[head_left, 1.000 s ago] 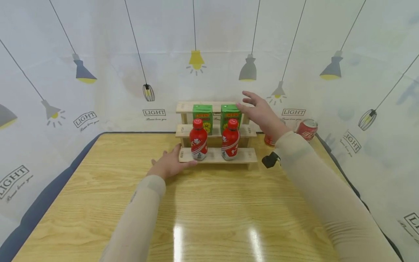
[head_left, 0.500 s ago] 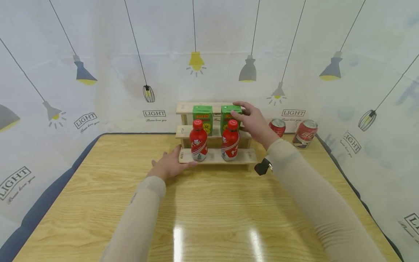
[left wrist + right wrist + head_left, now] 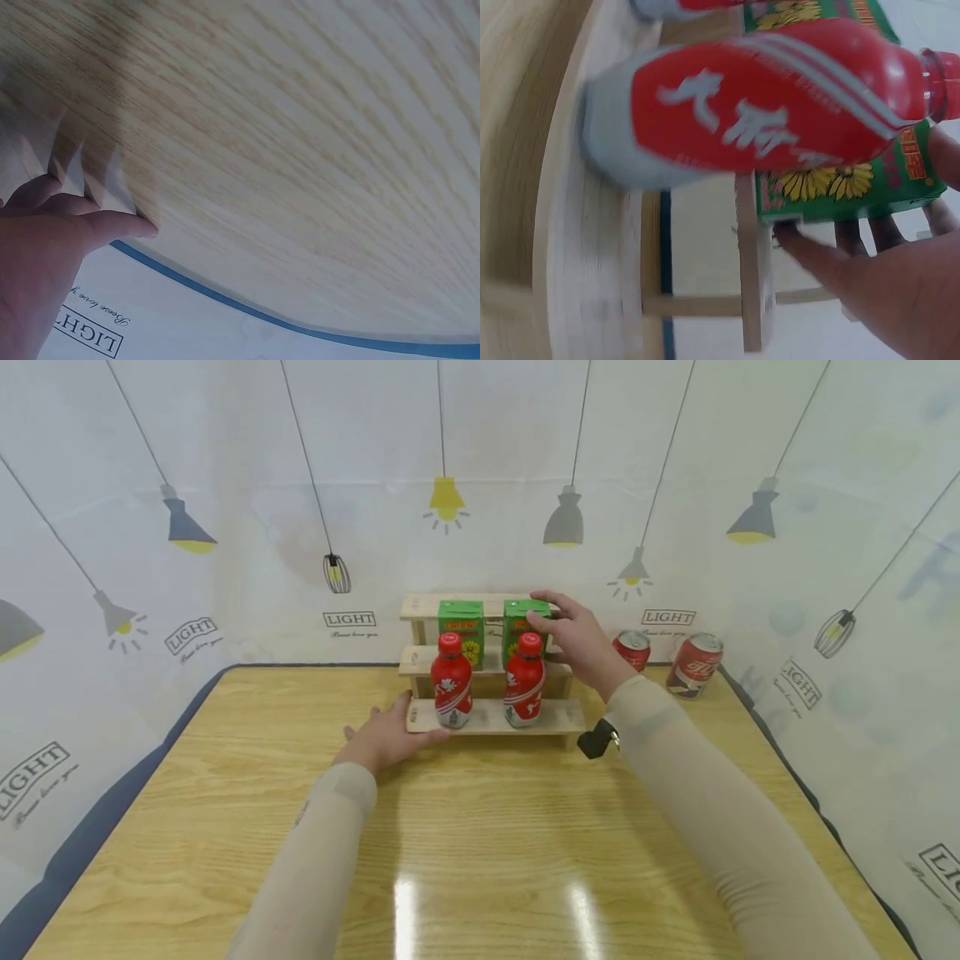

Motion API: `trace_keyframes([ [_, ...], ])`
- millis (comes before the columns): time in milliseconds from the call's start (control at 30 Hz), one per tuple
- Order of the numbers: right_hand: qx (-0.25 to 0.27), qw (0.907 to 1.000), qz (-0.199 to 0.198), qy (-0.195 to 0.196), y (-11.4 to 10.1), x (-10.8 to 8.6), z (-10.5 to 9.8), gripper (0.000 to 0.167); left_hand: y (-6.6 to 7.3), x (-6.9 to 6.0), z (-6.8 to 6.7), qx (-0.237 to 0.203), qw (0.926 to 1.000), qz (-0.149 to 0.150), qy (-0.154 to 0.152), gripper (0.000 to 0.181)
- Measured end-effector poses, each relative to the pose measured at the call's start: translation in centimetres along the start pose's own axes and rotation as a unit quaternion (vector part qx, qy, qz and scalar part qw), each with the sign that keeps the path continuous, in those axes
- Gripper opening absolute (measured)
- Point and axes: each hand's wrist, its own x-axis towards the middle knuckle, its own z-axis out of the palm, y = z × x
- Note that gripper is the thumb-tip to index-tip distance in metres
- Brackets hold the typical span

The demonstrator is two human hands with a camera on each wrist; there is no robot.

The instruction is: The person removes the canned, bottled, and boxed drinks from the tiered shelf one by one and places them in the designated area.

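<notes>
A three-tier wooden shelf (image 3: 491,717) stands at the back of the table. On its lowest board are two red bottles, the left bottle (image 3: 452,683) and the right bottle (image 3: 524,685). Behind them two green drink cartons with yellow flowers, the left carton (image 3: 461,617) and the right carton (image 3: 516,628), stand on the middle board. My right hand (image 3: 581,639) grips the right carton, thumb in front; the right wrist view shows fingers (image 3: 821,259) along its side. My left hand (image 3: 386,739) rests by the shelf's lower left end, its fingertips on the table (image 3: 300,187).
Right of the shelf are two red cans, a nearer-in can (image 3: 632,647) partly behind my right hand and an outer can (image 3: 694,667). A white lamp-printed cloth (image 3: 285,527) hangs behind and beside the table.
My right hand has come down and left from above the right carton's side and taken hold of it. My left hand stays at the shelf's end.
</notes>
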Motion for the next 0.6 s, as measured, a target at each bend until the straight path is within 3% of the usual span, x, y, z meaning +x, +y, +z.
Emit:
trace_keyframes([
  [267,0.028,0.999,0.033,0.009,-0.4,0.0,0.4,0.06,-0.1,-0.1,-0.1,-0.004,1.0,-0.001,0.002,0.138],
  [600,0.016,0.9997,0.017,0.001,-0.3,-0.3,-1.0,0.06,-0.1,0.2,-0.1,-0.008,1.0,0.001,-0.003,0.138],
])
